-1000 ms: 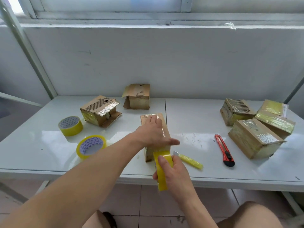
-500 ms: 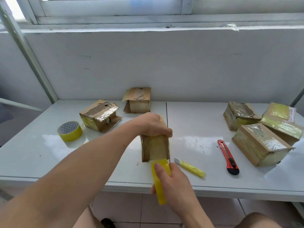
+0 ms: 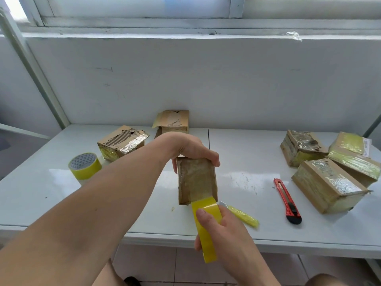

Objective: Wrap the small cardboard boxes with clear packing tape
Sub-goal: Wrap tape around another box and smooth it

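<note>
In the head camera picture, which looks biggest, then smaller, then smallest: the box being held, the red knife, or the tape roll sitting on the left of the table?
1. Held box, biggest.
2. Red knife and tape roll look about alike: the knife is longer but thin, the roll is short but fat. The roll also sits farther away, so I won't rank those two.

So the left hand is tipping the box up from lying flat on the surface onto its end, grip now curling over the top edge. The right hand is dragging the tape roll down toward the near edge, film stretching over the box's facing side.
</note>
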Demonstrator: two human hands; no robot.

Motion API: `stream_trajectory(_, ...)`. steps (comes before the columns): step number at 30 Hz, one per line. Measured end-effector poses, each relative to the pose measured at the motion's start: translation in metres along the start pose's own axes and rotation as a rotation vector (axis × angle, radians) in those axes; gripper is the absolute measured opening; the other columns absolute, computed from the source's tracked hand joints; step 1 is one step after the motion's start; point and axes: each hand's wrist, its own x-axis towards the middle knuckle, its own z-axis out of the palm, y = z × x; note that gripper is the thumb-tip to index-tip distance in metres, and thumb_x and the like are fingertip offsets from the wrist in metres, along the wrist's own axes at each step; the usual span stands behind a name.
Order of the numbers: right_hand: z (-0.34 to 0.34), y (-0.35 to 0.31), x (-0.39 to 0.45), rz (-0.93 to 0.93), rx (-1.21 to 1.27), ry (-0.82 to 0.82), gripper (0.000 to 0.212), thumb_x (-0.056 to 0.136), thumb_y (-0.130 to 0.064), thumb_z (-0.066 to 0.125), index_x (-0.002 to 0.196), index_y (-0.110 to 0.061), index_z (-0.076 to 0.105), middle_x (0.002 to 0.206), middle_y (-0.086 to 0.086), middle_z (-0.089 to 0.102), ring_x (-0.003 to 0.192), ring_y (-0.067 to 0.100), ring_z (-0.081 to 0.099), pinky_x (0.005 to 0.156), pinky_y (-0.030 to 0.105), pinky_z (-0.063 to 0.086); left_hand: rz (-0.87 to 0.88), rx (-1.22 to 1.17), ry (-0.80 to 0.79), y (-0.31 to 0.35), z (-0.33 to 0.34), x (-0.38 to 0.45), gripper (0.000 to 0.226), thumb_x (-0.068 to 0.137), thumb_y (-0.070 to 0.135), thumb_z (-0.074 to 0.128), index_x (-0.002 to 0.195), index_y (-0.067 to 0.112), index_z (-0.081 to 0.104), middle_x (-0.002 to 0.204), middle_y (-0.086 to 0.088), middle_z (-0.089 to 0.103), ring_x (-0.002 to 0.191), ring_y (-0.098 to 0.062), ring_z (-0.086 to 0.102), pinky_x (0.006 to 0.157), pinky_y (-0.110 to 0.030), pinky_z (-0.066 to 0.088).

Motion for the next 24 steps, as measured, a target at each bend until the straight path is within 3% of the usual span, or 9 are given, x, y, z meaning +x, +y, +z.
stream_trajectory(4,0.007,0.006,0.007,0.048,-0.065,0.037,0.033,0.099,-0.056,0.047,0.100,-0.024,0.056,0.070,-0.002,0.076,0.072,0.008,0.071,0.075,0.031,0.057,-0.009,-0.046,-0.038,-0.003,-0.004,0.007,0.048,0.069,0.059,0.079,0.090,0.015,0.077,0.103,-0.012,0.077,0.092,-0.032,0.075,0.088,-0.055,0.059)
stream_trajectory(9,0.012,0.008,0.024,0.068,-0.050,0.097,0.030,0.098,-0.056,0.051,0.097,-0.026,0.057,0.072,0.001,0.076,0.061,0.005,0.070,0.056,0.025,0.054,0.005,-0.076,-0.038,-0.006,-0.010,0.014,0.054,0.070,0.064,0.078,0.094,0.016,0.075,0.098,-0.011,0.078,0.088,-0.030,0.076,0.087,-0.054,0.059)
stream_trajectory(15,0.010,0.003,0.045,0.052,-0.114,0.140,0.032,0.098,-0.060,0.047,0.096,-0.029,0.054,0.070,-0.005,0.075,0.058,-0.001,0.065,0.056,0.022,0.047,0.110,-0.026,0.022,-0.010,-0.015,0.025,0.072,0.072,0.086,0.058,0.105,0.023,0.074,0.101,-0.005,0.072,0.089,-0.026,0.072,0.075,-0.050,0.063)
stream_trajectory(18,0.009,-0.002,0.055,0.020,-0.076,0.167,0.032,0.098,-0.060,0.048,0.095,-0.028,0.054,0.069,-0.004,0.075,0.060,0.001,0.064,0.057,0.023,0.045,0.113,0.170,0.204,-0.015,-0.014,0.035,0.089,0.075,0.094,0.034,0.103,0.018,0.071,0.103,-0.007,0.067,0.097,-0.027,0.067,0.081,-0.043,0.060)
stream_trajectory(20,0.011,-0.003,0.060,-0.011,-0.010,0.167,0.030,0.098,-0.058,0.049,0.096,-0.028,0.055,0.070,-0.003,0.075,0.067,0.006,0.066,0.061,0.025,0.049,0.119,0.404,0.486,-0.019,-0.009,0.044,0.092,0.076,0.094,0.024,0.104,0.015,0.063,0.109,-0.006,0.064,0.105,-0.027,0.061,0.085,-0.040,0.050)
stream_trajectory(22,0.013,-0.002,0.062,-0.030,0.045,0.160,0.028,0.099,-0.054,0.049,0.098,-0.027,0.056,0.072,-0.002,0.075,0.072,0.009,0.068,0.066,0.028,0.051,0.211,0.551,0.815,-0.025,-0.001,0.050,0.079,0.083,0.085,0.031,0.107,0.014,0.056,0.110,-0.006,0.058,0.106,-0.027,0.056,0.083,-0.038,0.041)
stream_trajectory(24,0.014,0.001,0.062,-0.038,0.059,0.159,0.028,0.098,-0.053,0.050,0.098,-0.026,0.056,0.072,-0.001,0.075,0.075,0.012,0.070,0.071,0.031,0.052,0.392,0.632,0.967,-0.029,0.009,0.055,0.058,0.095,0.067,0.044,0.100,0.011,0.058,0.101,-0.008,0.059,0.096,-0.028,0.060,0.072,-0.035,0.038)
